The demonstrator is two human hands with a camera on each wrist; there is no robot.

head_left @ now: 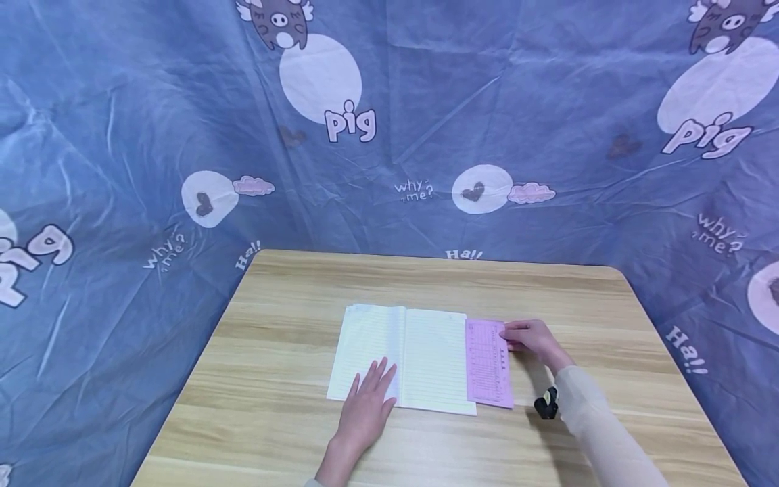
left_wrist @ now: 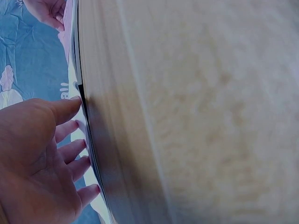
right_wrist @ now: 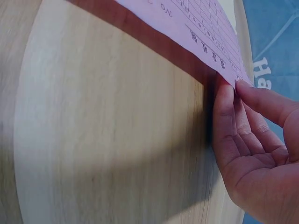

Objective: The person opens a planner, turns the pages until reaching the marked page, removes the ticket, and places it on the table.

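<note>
An open lined notebook (head_left: pixel 433 358) lies flat on the wooden table. Spread fingers of my left hand (head_left: pixel 365 409) rest on its left page near the lower edge; the left wrist view has that hand (left_wrist: pixel 42 158) from the side, fingertips on the paper. A pink printed form sheet (head_left: pixel 487 365) overlaps the notebook's right edge. Its upper right edge is pinched between thumb and fingers of my right hand (head_left: pixel 531 341). In the right wrist view the pink sheet (right_wrist: pixel 205 42) is lifted along this edge, casting a shadow on the table beneath.
The wooden table (head_left: pixel 255 379) reaches out around the notebook on all sides. Blue printed cloth (head_left: pixel 414 122) hangs behind it and at both sides. A black wrist strap piece (head_left: pixel 546 404) shows at the right sleeve (head_left: pixel 599 423).
</note>
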